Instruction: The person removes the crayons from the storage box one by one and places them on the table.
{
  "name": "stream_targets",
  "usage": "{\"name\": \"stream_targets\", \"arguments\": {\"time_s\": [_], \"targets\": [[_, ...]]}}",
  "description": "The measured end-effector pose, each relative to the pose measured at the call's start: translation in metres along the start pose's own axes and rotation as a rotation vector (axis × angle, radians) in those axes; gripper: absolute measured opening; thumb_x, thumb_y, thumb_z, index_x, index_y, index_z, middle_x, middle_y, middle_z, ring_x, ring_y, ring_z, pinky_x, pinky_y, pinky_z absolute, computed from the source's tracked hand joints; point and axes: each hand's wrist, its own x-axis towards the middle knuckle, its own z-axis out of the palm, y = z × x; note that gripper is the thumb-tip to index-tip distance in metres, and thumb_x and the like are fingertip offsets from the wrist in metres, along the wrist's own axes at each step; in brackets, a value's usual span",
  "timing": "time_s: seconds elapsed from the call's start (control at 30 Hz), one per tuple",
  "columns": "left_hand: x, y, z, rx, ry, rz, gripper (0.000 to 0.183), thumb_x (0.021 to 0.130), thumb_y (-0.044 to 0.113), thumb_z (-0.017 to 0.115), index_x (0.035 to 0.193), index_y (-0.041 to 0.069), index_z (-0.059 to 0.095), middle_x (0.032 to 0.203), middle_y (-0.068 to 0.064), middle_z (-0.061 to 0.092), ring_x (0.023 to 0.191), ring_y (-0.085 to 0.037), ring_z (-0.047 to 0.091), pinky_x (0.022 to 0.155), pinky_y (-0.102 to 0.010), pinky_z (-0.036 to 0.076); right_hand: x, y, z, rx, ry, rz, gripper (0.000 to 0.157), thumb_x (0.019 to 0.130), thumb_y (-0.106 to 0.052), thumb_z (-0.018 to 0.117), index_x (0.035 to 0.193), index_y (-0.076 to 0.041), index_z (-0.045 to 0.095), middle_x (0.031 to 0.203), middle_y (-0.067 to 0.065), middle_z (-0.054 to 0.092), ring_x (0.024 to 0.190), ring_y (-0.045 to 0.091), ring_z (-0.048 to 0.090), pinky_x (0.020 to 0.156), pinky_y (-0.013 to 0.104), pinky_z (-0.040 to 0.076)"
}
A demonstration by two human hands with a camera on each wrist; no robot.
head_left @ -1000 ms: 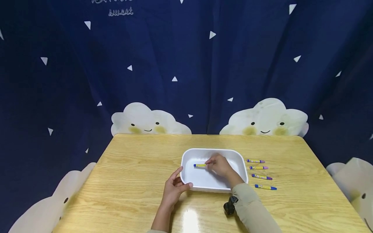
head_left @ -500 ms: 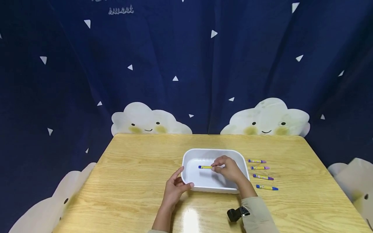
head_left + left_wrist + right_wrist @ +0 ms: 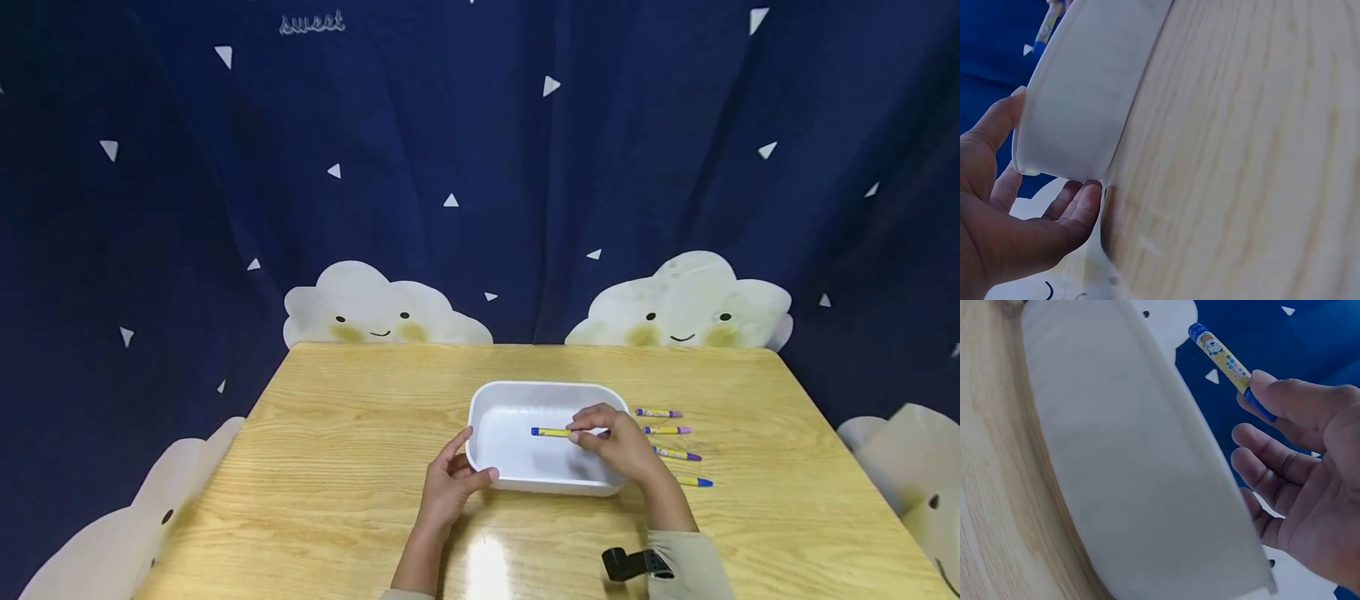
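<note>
A white plastic tray [image 3: 555, 487] stands on the wooden table. My left hand [image 3: 447, 490] holds its left front corner, with thumb and fingers at the rim; in the left wrist view, the fingers reach round the tray's end wall [image 3: 1085, 87]. Over the tray's right half, my right hand [image 3: 621, 446] pinches a yellow-wrapped crayon [image 3: 550, 432] between thumb and forefinger. In the right wrist view, this crayon [image 3: 1225, 365] shows blue at both ends, and the other fingers are loosely bent, holding nothing.
Several more yellow-wrapped crayons lie in a column right of the tray, including a pink-tipped one [image 3: 667, 431] and a blue-tipped one [image 3: 696, 482]; my right hand partly covers some. A black wrist camera [image 3: 633, 564] sticks out from my right sleeve. A dark blue curtain [image 3: 420, 167] hangs behind.
My right hand has moved rightward across the tray with the crayon still pinched, and now partly hides some crayons on the table. My left hand has stayed on the tray's corner.
</note>
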Motion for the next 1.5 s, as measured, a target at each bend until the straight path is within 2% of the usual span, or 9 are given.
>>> {"name": "stream_targets", "arguments": {"time_s": [0.23,0.43,0.57,0.67,0.8,1.0,1.13,1.27,1.5], "targets": [[0.001,0.004,-0.002,-0.014,-0.021,-0.016,0.078,0.071,-0.004,0.077,0.139,0.002,0.040,0.100,-0.021,0.058,0.084,-0.022,0.061,0.071,-0.027,0.053,-0.015,-0.003,-0.014,0.003,0.032,0.020,0.007,0.083,-0.010,0.070,0.088,-0.006,0.073,0.101,0.007,0.063,0.097,0.021,0.054,0.069,0.027,0.047],[-0.005,0.021,0.001,-0.021,-0.028,-0.031,0.076,0.070,-0.008,0.075,0.138,-0.004,0.039,0.100,-0.027,0.056,0.083,-0.024,0.060,0.071,-0.027,0.053,-0.028,-0.002,-0.028,0.041,0.043,0.020,0.010,0.084,-0.011,0.069,0.091,-0.006,0.072,0.105,0.010,0.061,0.098,0.013,0.053,0.070,0.027,0.045],[-0.002,0.013,0.000,-0.007,-0.016,-0.029,0.077,0.070,-0.004,0.077,0.138,0.000,0.041,0.101,-0.027,0.056,0.084,-0.023,0.060,0.071,-0.027,0.053,-0.036,0.002,-0.038,0.060,0.065,0.014,0.011,0.083,-0.010,0.070,0.093,-0.004,0.072,0.106,0.013,0.061,0.098,0.006,0.051,0.069,0.026,0.047],[0.003,0.002,-0.001,-0.009,-0.014,-0.015,0.079,0.070,-0.003,0.078,0.139,0.002,0.041,0.100,-0.024,0.058,0.083,-0.022,0.061,0.071,-0.026,0.053,-0.043,0.007,-0.047,0.078,0.085,0.030,0.013,0.082,-0.007,0.070,0.093,0.000,0.071,0.106,0.016,0.061,0.096,0.002,0.051,0.063,0.026,0.050],[0.002,0.008,0.001,-0.028,-0.022,-0.021,0.079,0.069,-0.005,0.077,0.139,0.001,0.041,0.099,-0.024,0.058,0.083,-0.022,0.061,0.071,-0.026,0.053,-0.054,0.016,-0.059,0.064,0.101,0.088,0.017,0.082,-0.009,0.071,0.095,0.002,0.070,0.107,0.019,0.061,0.094,-0.002,0.052,0.063,0.026,0.051],[-0.005,0.022,0.002,-0.026,-0.028,-0.039,0.077,0.070,-0.007,0.075,0.138,-0.004,0.039,0.103,-0.033,0.054,0.083,-0.023,0.061,0.071,-0.027,0.053,-0.072,0.033,-0.069,-0.013,0.132,0.163,0.021,0.083,-0.013,0.071,0.098,0.001,0.070,0.103,0.011,0.064,0.093,-0.002,0.051,0.069,0.021,0.048],[-0.003,0.015,0.000,-0.030,-0.023,-0.034,0.078,0.070,-0.006,0.076,0.138,-0.002,0.039,0.104,-0.033,0.054,0.084,-0.023,0.061,0.072,-0.028,0.053,-0.086,0.045,-0.073,-0.053,0.144,0.182,0.020,0.084,-0.015,0.070,0.098,-0.001,0.071,0.104,0.008,0.064,0.094,-0.004,0.051,0.076,0.015,0.043],[0.001,0.004,-0.001,-0.019,-0.008,-0.023,0.079,0.070,-0.003,0.078,0.139,0.001,0.040,0.104,-0.030,0.056,0.084,-0.021,0.062,0.072,-0.027,0.053,-0.099,0.051,-0.077,-0.068,0.152,0.241,0.023,0.085,-0.020,0.069,0.100,-0.002,0.071,0.106,0.007,0.064,0.096,-0.008,0.048,0.078,0.011,0.037],[0.001,0.001,-0.001,-0.010,-0.007,-0.010,0.080,0.070,-0.002,0.078,0.140,0.002,0.039,0.105,-0.031,0.056,0.084,-0.022,0.061,0.071,-0.027,0.053,-0.120,0.061,-0.090,-0.054,0.136,0.364,0.029,0.087,-0.023,0.068,0.104,0.001,0.069,0.104,-0.001,0.064,0.091,-0.007,0.050,0.072,0.016,0.045]]}}
